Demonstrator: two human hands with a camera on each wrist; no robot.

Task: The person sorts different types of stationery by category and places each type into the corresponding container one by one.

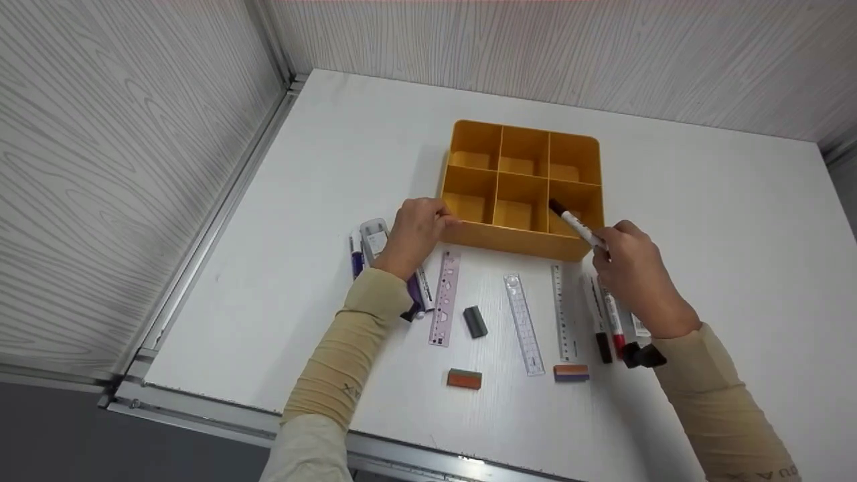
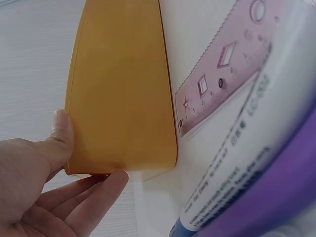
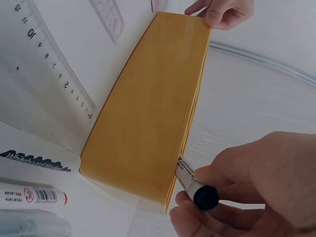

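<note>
A yellow six-compartment box stands on the white table, all its compartments bare inside. At its near left corner my left hand grips the rim, thumb and fingers around the corner in the left wrist view. My right hand pinches a white whiteboard marker between thumb and fingers. The marker's dark capped end points down into the near right compartment, while its black far end sticks out of the fingers in the right wrist view.
In front of the box lie a pink ruler, a clear ruler, another clear ruler, a grey eraser and two striped erasers. Markers lie under the right forearm; more markers lie by the left one.
</note>
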